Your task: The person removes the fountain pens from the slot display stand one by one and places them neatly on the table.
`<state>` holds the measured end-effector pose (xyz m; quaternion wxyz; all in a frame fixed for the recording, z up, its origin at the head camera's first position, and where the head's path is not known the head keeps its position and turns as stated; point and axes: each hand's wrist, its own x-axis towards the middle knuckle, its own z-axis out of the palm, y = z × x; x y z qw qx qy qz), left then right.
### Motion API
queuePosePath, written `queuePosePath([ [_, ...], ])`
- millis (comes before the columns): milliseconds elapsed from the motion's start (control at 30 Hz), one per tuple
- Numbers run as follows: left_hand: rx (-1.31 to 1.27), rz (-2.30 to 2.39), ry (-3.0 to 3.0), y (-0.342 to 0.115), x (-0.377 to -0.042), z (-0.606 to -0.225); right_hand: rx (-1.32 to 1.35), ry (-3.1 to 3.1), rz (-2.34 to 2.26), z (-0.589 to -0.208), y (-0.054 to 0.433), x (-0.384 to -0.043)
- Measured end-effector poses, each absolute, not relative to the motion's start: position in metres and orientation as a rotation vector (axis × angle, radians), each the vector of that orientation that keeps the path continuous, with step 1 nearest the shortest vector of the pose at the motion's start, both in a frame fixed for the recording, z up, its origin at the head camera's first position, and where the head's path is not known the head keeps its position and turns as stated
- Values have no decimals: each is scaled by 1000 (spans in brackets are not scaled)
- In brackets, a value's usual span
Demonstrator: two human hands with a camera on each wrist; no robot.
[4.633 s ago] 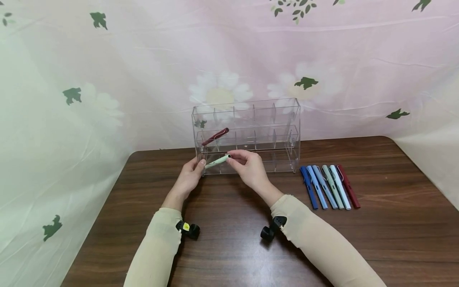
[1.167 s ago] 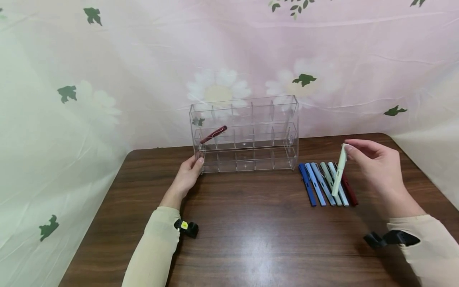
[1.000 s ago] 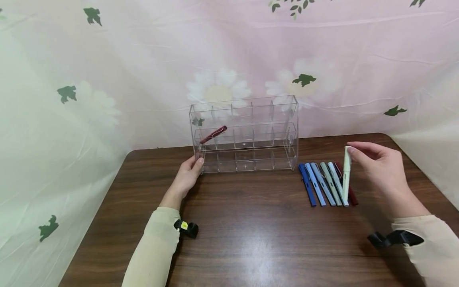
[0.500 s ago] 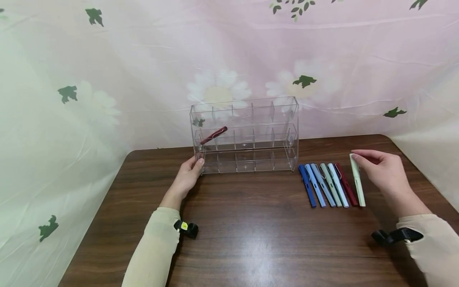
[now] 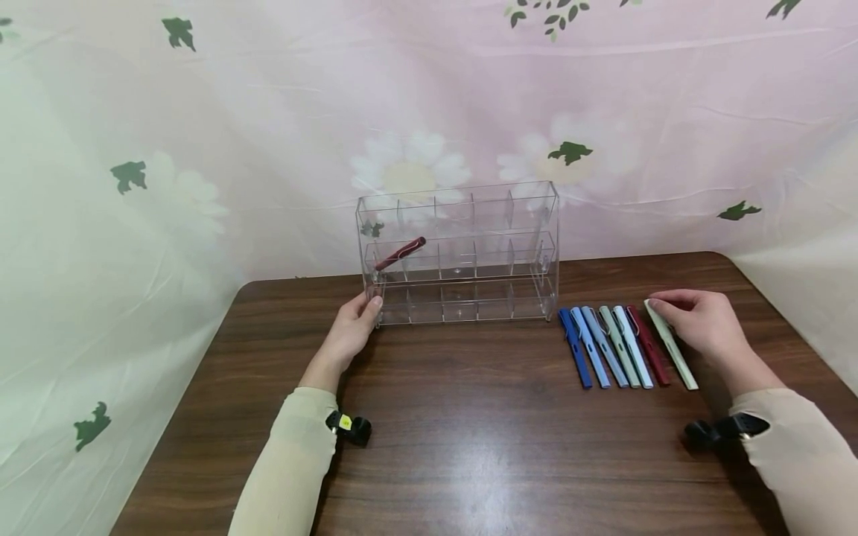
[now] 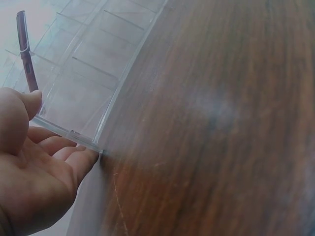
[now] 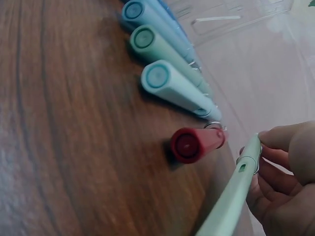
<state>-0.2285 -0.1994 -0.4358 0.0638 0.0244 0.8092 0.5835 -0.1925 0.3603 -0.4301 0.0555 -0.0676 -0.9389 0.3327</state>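
Note:
My right hand [image 5: 702, 324] pinches the cap end of a pale green pen [image 5: 672, 345], which slants low over the table just right of a dark red pen [image 5: 647, 345]. In the right wrist view thumb and fingers close on the pale green pen [image 7: 235, 189] near its clip. My left hand [image 5: 350, 327] grips the lower left side of a clear acrylic organizer [image 5: 459, 313], its thumb in front and fingers around the side panel. Another dark red pen [image 5: 401, 254] leans in the organizer's left compartment; the left wrist view shows that pen [image 6: 26, 51] above my thumb.
Left of the right hand lies a row of pens: a dark blue pen [image 5: 576, 350], two lighter blue ones, a sage green pen [image 5: 620, 346] and a pale blue pen [image 5: 633, 348]. A floral cloth [image 5: 302, 149] hangs behind the brown wooden table [image 5: 429, 447].
The right hand carried the pale green pen from the organizer to the right, over the row, then lowered it beside the dark red pen. The left hand stays on the organizer.

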Motion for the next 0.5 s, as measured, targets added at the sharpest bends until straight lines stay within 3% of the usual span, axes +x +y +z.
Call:
queuePosePath([
  [500,70,1750,2446,-200,-229,-436,-157,-2901,893,-438,354,-202],
])
